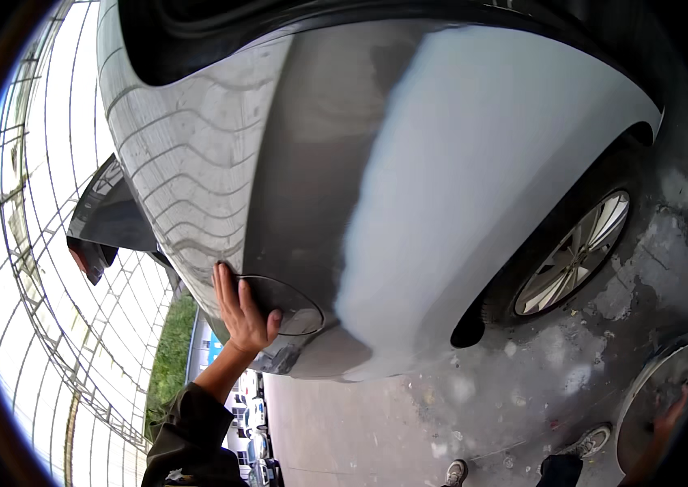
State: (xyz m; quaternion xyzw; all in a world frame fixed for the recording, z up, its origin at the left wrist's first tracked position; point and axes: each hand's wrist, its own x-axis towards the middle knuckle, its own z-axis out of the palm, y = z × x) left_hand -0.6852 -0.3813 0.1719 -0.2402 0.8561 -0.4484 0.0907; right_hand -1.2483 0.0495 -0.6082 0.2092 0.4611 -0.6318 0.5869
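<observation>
My left hand (pixel 245 312) lies with fingers stretched out on the glossy dark grey side of a car (pixel 311 122), at the edge of the round fuel flap (pixel 299 307). Beside it, a broad matte pale grey patch (pixel 457 162) with a soft edge covers the panel down to the wheel arch. My right hand (pixel 668 418) is at the lower right edge, in front of or on a round grey rimmed object (pixel 636 390); it is dim and partly out of view, so its grip is unclear.
The car's wheel (pixel 571 252) is at the right over a stained concrete floor (pixel 336 414). My shoes (pixel 591 441) show at the bottom. A raised dark panel (pixel 109 203) juts out at the left under a white gridded roof (pixel 44 341). Greenery and parked cars (pixel 256 422) stand beyond.
</observation>
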